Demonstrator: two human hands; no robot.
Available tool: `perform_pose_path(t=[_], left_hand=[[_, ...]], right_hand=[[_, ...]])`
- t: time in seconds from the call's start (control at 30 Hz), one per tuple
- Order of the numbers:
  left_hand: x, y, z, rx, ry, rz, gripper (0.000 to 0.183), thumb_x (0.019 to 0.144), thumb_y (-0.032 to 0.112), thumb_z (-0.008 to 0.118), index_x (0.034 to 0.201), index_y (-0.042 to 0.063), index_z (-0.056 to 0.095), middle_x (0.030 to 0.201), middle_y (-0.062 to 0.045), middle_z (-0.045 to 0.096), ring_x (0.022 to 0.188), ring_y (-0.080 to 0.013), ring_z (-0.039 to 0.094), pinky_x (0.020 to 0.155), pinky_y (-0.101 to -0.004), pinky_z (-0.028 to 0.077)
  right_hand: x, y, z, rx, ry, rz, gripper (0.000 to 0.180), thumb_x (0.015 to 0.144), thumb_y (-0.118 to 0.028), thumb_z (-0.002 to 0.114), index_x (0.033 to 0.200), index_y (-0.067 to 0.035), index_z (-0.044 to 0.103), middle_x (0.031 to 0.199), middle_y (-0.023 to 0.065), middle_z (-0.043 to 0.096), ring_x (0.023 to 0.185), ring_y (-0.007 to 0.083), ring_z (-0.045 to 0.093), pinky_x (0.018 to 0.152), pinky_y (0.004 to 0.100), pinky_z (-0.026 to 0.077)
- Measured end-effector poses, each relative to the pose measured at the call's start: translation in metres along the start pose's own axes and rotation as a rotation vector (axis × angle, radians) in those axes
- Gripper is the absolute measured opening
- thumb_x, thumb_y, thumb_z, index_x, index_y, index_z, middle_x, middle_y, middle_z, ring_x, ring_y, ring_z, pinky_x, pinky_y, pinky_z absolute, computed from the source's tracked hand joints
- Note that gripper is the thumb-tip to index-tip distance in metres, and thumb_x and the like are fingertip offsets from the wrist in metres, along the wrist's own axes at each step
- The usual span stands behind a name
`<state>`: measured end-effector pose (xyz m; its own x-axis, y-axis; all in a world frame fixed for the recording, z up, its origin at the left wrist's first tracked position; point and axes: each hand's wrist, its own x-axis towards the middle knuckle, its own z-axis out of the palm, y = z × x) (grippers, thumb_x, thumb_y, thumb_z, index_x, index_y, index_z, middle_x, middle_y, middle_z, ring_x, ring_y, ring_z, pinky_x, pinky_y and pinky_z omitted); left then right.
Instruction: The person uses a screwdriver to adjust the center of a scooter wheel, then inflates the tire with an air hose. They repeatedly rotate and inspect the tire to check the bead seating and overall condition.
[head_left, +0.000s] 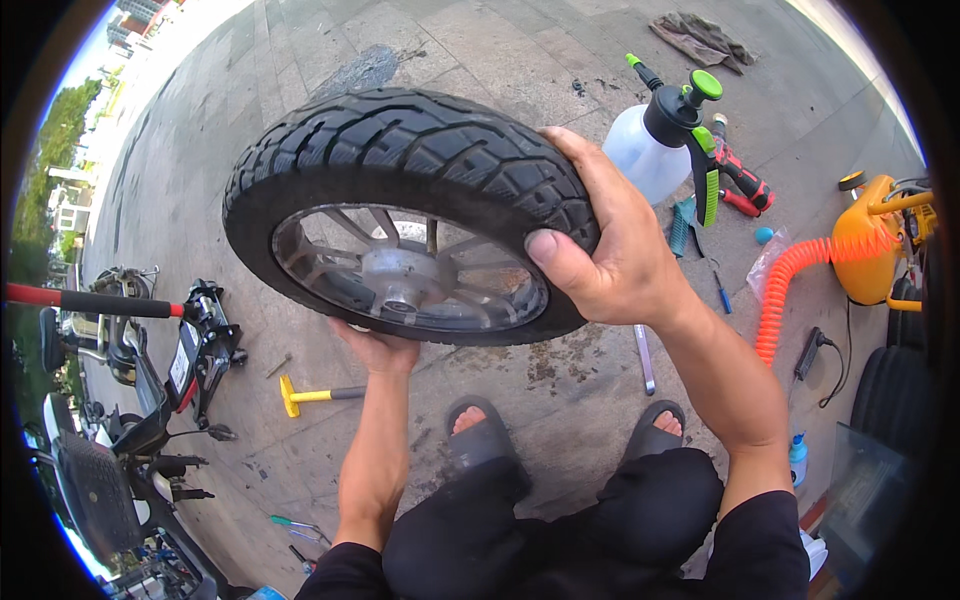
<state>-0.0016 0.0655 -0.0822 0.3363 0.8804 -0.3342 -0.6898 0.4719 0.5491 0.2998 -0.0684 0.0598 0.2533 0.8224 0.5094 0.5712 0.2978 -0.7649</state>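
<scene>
A wheel with a black treaded tire (420, 142) and a grey metal spoked rim (405, 274) is held tilted above the pavement before me. My right hand (607, 240) grips the tire at its right side, thumb on the sidewall and fingers over the tread. Under the lower left edge, my left hand (379, 349) supports the tire; part of its fingers is hidden behind it. Just beyond my right hand stands a white pump sprayer (649, 150) with a black and green top. A yellow hammer (315, 395) lies on the ground left of my left forearm.
At left are a red and black floor jack (196, 352) and a partly dismantled motorcycle (97, 480). To the right lie a red cordless power tool (739, 176), an orange coiled air hose (784, 285), a yellow air compressor (866, 247) and a tire lever (645, 364). A rag (701, 39) lies farther off.
</scene>
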Motion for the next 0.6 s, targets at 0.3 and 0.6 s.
perform_pose_path(t=[0.3,0.6], left_hand=[[-0.029,0.029,0.045,0.598,0.001,-0.172,0.066,0.094,0.058,0.054,0.121,-0.002,0.055,0.122,-0.017,0.06,0.113,-0.0257,0.059,0.099,-0.0427,0.046],[-0.042,0.007,-0.008,0.717,0.252,-0.373,0.06,0.098,0.049,0.053,0.129,-0.002,0.052,0.118,-0.015,0.064,0.103,-0.0249,0.064,0.092,-0.0402,0.051]], right_hand=[[-0.107,0.018,0.021,0.741,0.508,1.271,0.066,0.103,-0.053,0.029,0.141,-0.002,0.043,0.142,0.0103,0.051,0.128,0.0246,0.047,0.112,0.0388,0.031],[-0.152,0.086,0.012,0.515,0.238,1.373,0.064,0.103,-0.052,0.035,0.13,0.003,0.053,0.114,0.0106,0.066,0.1,0.0213,0.063,0.094,0.0349,0.049]])
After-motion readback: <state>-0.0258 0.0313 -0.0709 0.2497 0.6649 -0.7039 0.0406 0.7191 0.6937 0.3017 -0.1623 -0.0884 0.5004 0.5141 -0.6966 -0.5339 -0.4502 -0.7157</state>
